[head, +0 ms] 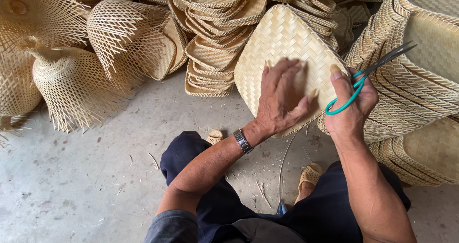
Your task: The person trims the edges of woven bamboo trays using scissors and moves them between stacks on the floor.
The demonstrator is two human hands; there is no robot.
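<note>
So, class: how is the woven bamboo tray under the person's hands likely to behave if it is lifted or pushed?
The woven bamboo tray probably feels light: its strips look thin. It likely holds its shape, standing tilted under the left hand without sagging. Its flat base suggests it would slide, not roll. The right hand grips green-handled scissors at its edge.

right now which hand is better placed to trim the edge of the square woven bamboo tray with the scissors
Right. The right hand already holds the green-handled scissors at the edge of the square woven bamboo tray. The left hand lies flat on the tray's back, steadying it.
</note>
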